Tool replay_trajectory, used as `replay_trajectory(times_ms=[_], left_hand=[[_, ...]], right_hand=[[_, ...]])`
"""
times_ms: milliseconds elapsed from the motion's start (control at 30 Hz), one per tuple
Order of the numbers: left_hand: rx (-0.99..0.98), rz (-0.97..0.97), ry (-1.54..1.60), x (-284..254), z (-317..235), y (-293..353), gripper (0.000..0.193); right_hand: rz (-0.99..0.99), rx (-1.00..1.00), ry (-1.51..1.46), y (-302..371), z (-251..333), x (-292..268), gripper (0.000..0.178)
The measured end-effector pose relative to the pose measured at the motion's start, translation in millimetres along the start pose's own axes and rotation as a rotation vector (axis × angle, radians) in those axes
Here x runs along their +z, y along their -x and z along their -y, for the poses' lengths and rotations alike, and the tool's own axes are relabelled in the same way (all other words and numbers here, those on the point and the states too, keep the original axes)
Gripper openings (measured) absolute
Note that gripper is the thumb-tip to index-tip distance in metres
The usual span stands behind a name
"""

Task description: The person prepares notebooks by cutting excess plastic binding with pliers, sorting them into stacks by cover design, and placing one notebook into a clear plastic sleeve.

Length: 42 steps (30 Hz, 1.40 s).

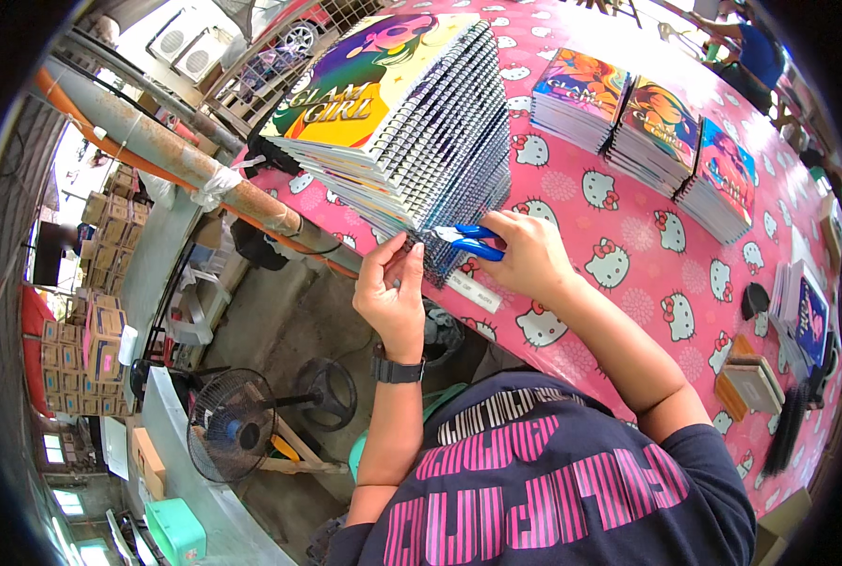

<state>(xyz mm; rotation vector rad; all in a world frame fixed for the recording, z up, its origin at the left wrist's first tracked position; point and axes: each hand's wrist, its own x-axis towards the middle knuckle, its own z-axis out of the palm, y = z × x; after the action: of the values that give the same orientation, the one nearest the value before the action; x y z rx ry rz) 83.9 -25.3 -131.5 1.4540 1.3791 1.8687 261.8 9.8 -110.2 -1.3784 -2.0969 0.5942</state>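
Note:
A tall stack of spiral notebooks (346, 90) with colourful illustrated covers stands at the table's near left edge, its coil bindings facing right. At the stack's lower near corner, my left hand (390, 297) pinches the end of a notebook's coil binding with thumb and fingers. My right hand (534, 255) is closed around the blue handles of a pair of pliers (473, 243). The pliers' jaws meet the coil right beside my left fingertips; the exact bite is too small to make out. A dark watch band (397, 366) is on my left wrist.
Three smaller notebook stacks (661, 123) stand farther right on the pink patterned tablecloth (619, 311). A white label strip (475, 291) lies near my right hand. At the right are more notebooks (808, 316) and a black brush (787, 429). A rusty pipe (251, 203) borders the left; a fan (232, 424) stands below.

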Motion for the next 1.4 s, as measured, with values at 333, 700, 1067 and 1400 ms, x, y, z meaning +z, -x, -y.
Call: replay_trajectory(times_ms=[333,700,1067,1400], left_hand=[[0.006,0.015,-0.046,0,6,5,0.023],[0.005,-0.021,-0.015,0,8,9,0.021],[0.012,-0.042,-0.043,1,13,12,0.021],[0.176,-0.015,-0.192,1,22,15,0.019]], right_hand=[[-0.128,-0.111,0.095,2,-4,9,0.034],[-0.332,-0.293,0.192,4,-13,17,0.035],[-0.294,-0.23,0.121,8,-19,18,0.035],[0.087,0.04,0.051,10,-12,14,0.042]])
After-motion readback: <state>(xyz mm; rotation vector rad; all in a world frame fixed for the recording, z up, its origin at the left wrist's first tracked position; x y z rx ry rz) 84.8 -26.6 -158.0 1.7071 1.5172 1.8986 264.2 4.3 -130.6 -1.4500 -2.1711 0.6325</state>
